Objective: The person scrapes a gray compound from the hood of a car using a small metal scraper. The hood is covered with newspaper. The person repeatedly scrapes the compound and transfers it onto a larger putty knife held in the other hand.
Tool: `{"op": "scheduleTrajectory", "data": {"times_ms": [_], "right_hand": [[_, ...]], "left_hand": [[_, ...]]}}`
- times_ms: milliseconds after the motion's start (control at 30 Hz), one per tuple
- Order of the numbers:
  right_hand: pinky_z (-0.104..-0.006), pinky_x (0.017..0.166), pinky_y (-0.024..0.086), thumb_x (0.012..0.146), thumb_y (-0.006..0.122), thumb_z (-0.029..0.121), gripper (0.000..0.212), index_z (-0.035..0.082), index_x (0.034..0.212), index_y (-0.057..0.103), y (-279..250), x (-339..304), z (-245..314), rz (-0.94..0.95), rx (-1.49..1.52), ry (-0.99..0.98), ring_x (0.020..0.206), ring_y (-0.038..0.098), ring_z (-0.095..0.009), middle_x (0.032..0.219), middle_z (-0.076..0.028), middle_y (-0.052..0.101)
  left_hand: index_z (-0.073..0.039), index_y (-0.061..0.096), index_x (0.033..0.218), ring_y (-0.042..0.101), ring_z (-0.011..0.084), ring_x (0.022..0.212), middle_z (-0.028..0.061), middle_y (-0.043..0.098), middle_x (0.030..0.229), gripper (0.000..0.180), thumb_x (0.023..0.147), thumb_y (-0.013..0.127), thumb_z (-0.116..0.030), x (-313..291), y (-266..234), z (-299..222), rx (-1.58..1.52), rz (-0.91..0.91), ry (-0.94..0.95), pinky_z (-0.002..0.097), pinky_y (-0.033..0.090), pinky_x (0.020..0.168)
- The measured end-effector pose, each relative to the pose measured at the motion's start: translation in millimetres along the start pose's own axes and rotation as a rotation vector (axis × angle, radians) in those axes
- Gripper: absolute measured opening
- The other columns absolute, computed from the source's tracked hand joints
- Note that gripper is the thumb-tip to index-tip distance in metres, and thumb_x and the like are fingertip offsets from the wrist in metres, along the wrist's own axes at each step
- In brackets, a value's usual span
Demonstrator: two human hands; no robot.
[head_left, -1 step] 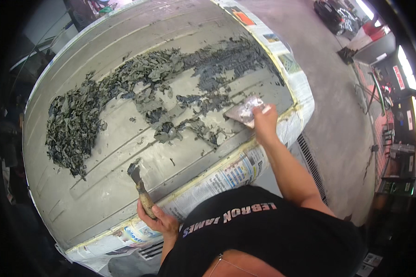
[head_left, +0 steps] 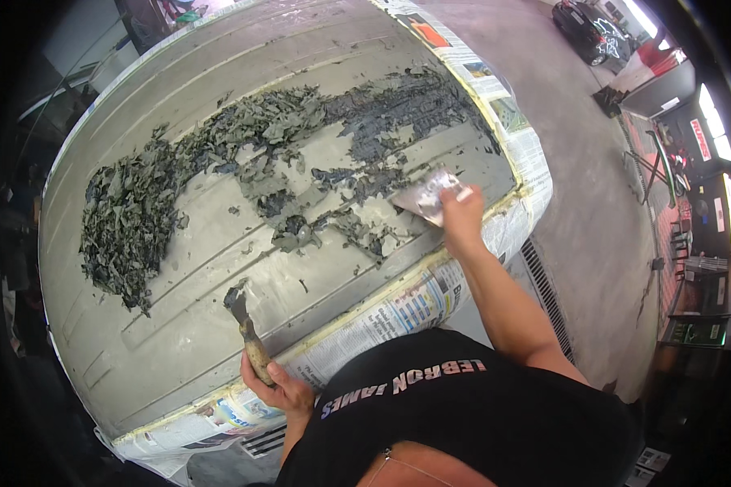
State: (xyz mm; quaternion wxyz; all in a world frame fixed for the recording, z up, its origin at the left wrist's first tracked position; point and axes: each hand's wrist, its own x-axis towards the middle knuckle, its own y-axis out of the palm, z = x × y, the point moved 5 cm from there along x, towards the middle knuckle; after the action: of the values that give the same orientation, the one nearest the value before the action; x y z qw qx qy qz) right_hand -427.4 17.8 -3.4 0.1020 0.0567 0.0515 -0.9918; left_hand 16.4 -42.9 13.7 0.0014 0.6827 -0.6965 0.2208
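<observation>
My left hand is wrapped round the pale, stained handle of a putty knife. Its blade points away from me, smeared dark at the tip, over the near part of a ribbed grey vehicle roof panel. On the right, my right hand grips a wide flat metal scraper, thumb on its upper face. The scraper lies at the panel's right side, beside loose dark grey flakes. A thick heap of peeled paint flakes curves over the panel's left and middle.
Newspaper held by yellowish masking tape borders the panel. A floor grate runs along the concrete floor at right. Farther off stand a dark car and a wall with shelves and tools.
My right hand and the scraper have shifted slightly to the left. My left hand with the putty knife stays in place.
</observation>
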Motion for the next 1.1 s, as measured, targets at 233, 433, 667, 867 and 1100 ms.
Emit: {"op": "scheduleTrajectory", "data": {"times_ms": [233, 433, 667, 867, 1100], "right_hand": [[-0.0332, 0.073, 0.054, 0.091, 0.065, 0.001, 0.026, -0.004, 0.114, 0.055, 59.4, -29.7, 30.1, 0.215, -0.158, -0.096, 0.084, 0.066, -0.020, 0.097, -0.013, 0.067], [-0.0344, 0.082, 0.053, 0.088, 0.068, 0.004, 0.035, -0.005, 0.120, 0.054, -17.3, 15.1, 16.4, 0.232, 0.058, 0.067, 0.092, 0.065, -0.019, 0.102, -0.014, 0.067], [-0.0340, 0.077, 0.057, 0.091, 0.064, -0.001, 0.026, -0.004, 0.115, 0.055, 28.4, 33.1, 26.4, 0.470, -0.220, 0.054, 0.088, 0.069, -0.020, 0.101, -0.014, 0.068], [-0.0347, 0.074, 0.054, 0.089, 0.070, 0.011, 0.028, -0.002, 0.111, 0.058, 142.8, -60.8, 84.8, 0.703, -0.417, -0.236, 0.083, 0.065, -0.020, 0.094, -0.012, 0.068], [-0.0319, 0.073, 0.055, 0.089, 0.068, 0.004, 0.022, 0.000, 0.110, 0.060, 52.8, 42.8, 100.1, 0.617, -0.434, -0.044, 0.084, 0.066, -0.016, 0.097, -0.010, 0.068]], "left_hand": [[0.011, 0.039, 0.142, 0.050, 0.0286, 0.121, 0.0232, 0.048, 0.136, 0.049, 0.107, 0.046, -0.022, 2.1, 4.4, 7.6, -0.082, -0.032, 0.006, 0.0387, 0.039, 0.106], [0.011, 0.038, 0.143, 0.050, 0.0286, 0.122, 0.0230, 0.047, 0.138, 0.050, 0.107, 0.047, -0.022, 2.7, 2.6, 3.3, -0.018, -0.036, 0.013, 0.0385, 0.039, 0.107], [0.010, 0.038, 0.143, 0.050, 0.0291, 0.123, 0.0220, 0.048, 0.138, 0.050, 0.106, 0.048, -0.022, 0.5, 0.0, 6.9, 0.017, -0.015, 0.024, 0.0391, 0.038, 0.107], [0.010, 0.038, 0.143, 0.049, 0.0288, 0.125, 0.0219, 0.047, 0.138, 0.049, 0.106, 0.048, -0.020, 1.2, 0.1, 5.2, -0.039, -0.021, 0.000, 0.0392, 0.038, 0.109], [0.007, 0.042, 0.142, 0.048, 0.0269, 0.125, 0.0201, 0.050, 0.138, 0.049, 0.106, 0.048, -0.025, -0.6, 0.8, 1.1, -0.015, -0.099, 0.002, 0.0375, 0.036, 0.109]]}}
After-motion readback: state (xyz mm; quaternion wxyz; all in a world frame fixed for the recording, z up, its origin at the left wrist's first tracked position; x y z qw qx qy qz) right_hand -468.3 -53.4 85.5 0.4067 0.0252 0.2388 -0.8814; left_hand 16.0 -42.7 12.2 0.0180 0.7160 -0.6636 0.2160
